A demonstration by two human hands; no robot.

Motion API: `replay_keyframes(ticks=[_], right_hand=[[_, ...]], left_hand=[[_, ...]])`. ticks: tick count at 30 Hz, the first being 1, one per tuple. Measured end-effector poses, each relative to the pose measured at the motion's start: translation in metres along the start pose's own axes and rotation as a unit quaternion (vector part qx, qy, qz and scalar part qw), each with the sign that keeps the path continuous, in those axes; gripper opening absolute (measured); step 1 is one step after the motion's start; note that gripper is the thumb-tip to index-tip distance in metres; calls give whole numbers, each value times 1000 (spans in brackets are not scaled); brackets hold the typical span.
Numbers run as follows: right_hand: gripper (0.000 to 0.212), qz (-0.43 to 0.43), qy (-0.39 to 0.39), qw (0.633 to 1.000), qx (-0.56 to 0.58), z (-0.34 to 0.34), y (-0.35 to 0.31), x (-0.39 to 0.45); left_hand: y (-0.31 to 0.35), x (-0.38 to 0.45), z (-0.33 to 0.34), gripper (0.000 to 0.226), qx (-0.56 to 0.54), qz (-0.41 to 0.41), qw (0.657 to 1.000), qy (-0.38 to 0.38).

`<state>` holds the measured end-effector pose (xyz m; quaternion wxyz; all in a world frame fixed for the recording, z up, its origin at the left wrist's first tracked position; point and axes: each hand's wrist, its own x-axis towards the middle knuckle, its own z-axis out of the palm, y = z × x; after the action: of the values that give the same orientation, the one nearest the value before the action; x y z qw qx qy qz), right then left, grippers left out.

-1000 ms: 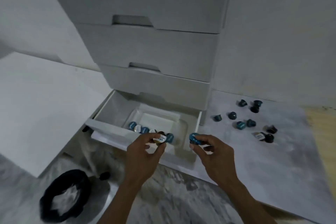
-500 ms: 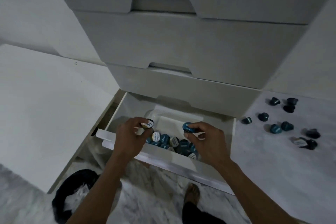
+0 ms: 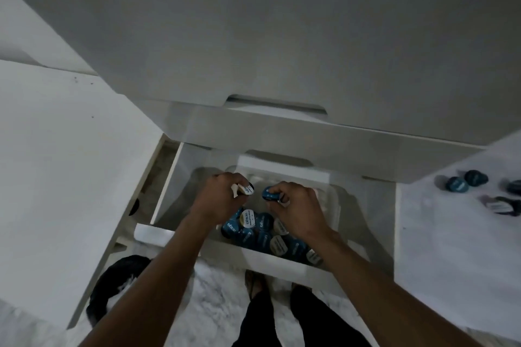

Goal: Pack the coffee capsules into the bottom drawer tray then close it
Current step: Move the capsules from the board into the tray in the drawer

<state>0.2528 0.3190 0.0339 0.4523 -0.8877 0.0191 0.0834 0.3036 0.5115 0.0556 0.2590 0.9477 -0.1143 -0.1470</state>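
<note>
Dimly lit room, pale grey throughout. White drawer unit (image 3: 253, 36) fills upper view; bottom drawer (image 3: 282, 258) pulled out toward viewer, upper drawers shut. Floor (image 3: 214, 304) marbled grey-white, seen below drawer front. White worktop (image 3: 451, 248) to right, level with drawer; second white slab (image 3: 56, 163) to left.

Tray (image 3: 332, 205) pale, translucent, seated inside bottom drawer. Packed capsules (image 3: 262, 229) clustered at near end of tray, mostly blue, a few cream-lidded, touching one another; lettering blurred.

Left hand (image 3: 217, 197) over tray, fingers curled, pinching a white-lidded capsule (image 3: 248, 190). Right hand (image 3: 298, 205) just beside it, fingers curled round a blue capsule (image 3: 269, 194). Both held capsules above tray, apart from the packed cluster.

Loose capsules (image 3: 462, 182) on worktop at right edge, well apart from drawer; some dark, some blue, count unclear at frame edge.

Obstructions: both forearms cross drawer front, hiding parts of tray and cluster. Black bag-like object (image 3: 112, 284) on floor at lower left, partly under left slab. Dark trouser legs (image 3: 282, 318) and feet at bottom centre, just before drawer.
</note>
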Motion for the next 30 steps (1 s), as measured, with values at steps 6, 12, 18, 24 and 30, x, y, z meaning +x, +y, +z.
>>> replay_keyframes(ticks=[6,12,18,24,30], right_hand=[[24,36,-35,999,-18,14,0,20],[24,48,-51,996,-53,23,2,24],[20,39,-65,996,-54,22,1,22],[19,51,-87,994,-45,25,-6,24],[21,54,-100,993,-45,30,-10,22]], left_hand=[[-11,18,4,15,4,19,999,-51],[-19,20,8,10,7,26,997,-72],[-25,18,3,17,16,11,996,-85],[-26,19,-1,12,32,24,996,-83],[-29,17,-2,15,34,29,995,-92]])
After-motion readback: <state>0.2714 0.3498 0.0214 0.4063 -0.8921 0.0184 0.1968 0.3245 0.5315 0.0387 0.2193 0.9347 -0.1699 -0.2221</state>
